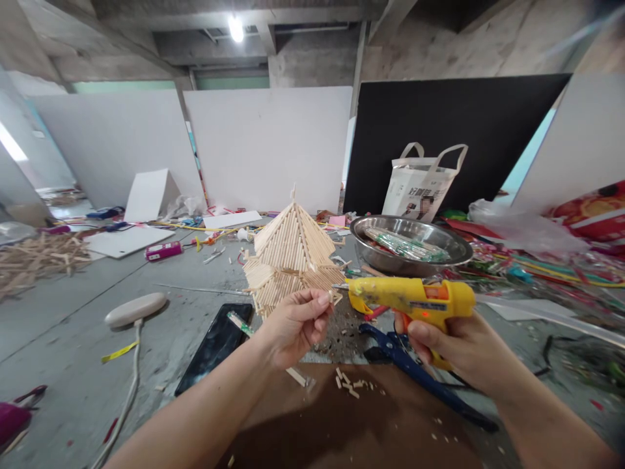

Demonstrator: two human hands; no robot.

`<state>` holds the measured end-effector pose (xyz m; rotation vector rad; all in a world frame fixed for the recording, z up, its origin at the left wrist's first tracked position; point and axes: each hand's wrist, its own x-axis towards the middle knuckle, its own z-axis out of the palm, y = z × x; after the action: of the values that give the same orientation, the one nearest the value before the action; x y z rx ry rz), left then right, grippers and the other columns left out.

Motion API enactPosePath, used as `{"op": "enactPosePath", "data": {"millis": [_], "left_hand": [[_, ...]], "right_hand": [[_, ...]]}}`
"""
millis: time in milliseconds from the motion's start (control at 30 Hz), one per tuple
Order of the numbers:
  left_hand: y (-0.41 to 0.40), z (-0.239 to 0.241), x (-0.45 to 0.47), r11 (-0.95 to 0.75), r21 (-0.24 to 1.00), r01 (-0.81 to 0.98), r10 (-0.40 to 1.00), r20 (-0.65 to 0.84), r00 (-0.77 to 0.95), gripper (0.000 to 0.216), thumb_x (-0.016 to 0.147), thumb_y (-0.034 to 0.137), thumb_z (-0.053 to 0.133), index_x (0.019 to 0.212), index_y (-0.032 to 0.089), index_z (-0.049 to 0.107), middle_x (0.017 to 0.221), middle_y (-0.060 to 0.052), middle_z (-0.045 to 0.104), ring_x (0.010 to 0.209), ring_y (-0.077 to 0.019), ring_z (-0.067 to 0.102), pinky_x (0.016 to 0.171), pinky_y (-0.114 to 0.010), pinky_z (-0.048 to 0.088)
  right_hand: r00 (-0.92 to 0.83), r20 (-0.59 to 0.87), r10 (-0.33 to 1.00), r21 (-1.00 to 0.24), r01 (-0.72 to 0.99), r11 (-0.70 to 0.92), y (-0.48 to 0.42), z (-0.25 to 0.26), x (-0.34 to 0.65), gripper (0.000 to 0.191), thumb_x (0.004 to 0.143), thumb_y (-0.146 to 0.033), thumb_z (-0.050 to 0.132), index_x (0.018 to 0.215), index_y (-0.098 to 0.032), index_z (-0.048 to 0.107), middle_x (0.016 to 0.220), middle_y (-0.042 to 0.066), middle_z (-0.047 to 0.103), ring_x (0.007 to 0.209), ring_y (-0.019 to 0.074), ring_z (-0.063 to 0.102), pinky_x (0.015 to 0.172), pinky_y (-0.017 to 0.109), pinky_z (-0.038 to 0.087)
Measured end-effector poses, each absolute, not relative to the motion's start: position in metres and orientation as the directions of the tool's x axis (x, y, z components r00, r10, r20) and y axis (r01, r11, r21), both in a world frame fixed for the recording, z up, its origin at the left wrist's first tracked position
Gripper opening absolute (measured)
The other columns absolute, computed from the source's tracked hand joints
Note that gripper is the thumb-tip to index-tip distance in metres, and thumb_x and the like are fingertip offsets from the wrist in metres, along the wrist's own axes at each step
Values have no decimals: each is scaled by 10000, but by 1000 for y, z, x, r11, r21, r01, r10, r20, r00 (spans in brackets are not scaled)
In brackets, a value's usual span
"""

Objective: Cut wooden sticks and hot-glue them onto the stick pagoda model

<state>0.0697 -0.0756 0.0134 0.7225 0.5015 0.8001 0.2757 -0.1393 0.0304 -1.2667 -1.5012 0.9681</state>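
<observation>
My right hand (449, 342) grips a yellow hot glue gun (415, 299) by its handle, a finger at the orange trigger and a red light glowing on its side. The gun's nozzle points left, close to my left fingertips. My left hand (300, 322) is closed in a pinch on a small pale wooden stick piece (331, 296), mostly hidden by the fingers. Right behind that hand stands a pagoda-like model (293, 244) built of thin wooden sticks, with a tiered, pointed roof. Whether the stick piece touches the model, I cannot tell.
Blue-handled cutters (430, 384) and short stick offcuts (349, 382) lie on a brown board (312, 430). A black phone (215, 348) and a white corded device (137, 309) are at left. Behind stand a steel bowl (459, 257) of wrapped sticks and a white bag (415, 185).
</observation>
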Motion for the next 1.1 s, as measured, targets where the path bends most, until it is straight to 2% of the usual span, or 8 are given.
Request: {"op": "enactPosePath", "data": {"millis": [200,400,800,933,1033,1100], "left_hand": [[-74,14,69,482,740,-468,784,-125,608,206,590,205,685,629,102,511,540,39,496,372,3,391,319,-100,281],[-74,15,68,482,720,-499,792,-115,599,186,595,175,676,626,109,505,573,29,502,389,-1,402,327,-99,291],[-74,15,68,479,718,-505,797,-114,594,183,604,170,670,628,112,498,560,32,496,391,-2,403,333,-96,294],[-74,15,68,458,735,-500,800,-95,593,206,597,200,681,620,110,497,546,38,488,376,3,394,324,-95,291],[-75,16,68,433,751,-499,806,-76,587,219,600,221,681,609,108,494,533,39,486,364,4,390,315,-97,285],[-75,16,68,422,756,-501,812,-70,579,221,603,227,679,608,108,493,536,38,493,361,5,395,317,-99,289]], "right_hand": [[-90,147,985,-955,247,165,-142,31,277,293,637,-460,590,712,-183,536,516,-25,470,361,59,392,320,190,334],[-108,143,984,-949,267,167,-144,26,279,212,685,-397,569,689,-186,545,475,-29,453,367,62,390,322,182,325],[-92,157,983,-948,264,176,-144,30,275,250,643,-425,600,664,-183,544,462,-28,458,349,64,387,307,193,317],[14,281,960,-933,239,270,-139,42,268,275,669,-440,570,677,-167,536,513,-8,494,369,75,415,355,227,346],[74,379,922,-893,292,343,-123,60,261,264,703,-424,546,690,-161,534,533,-3,512,384,72,425,400,239,350],[61,427,902,-854,357,380,-106,72,255,266,715,-426,534,668,-164,530,458,-19,473,398,85,437,415,242,348]]}}
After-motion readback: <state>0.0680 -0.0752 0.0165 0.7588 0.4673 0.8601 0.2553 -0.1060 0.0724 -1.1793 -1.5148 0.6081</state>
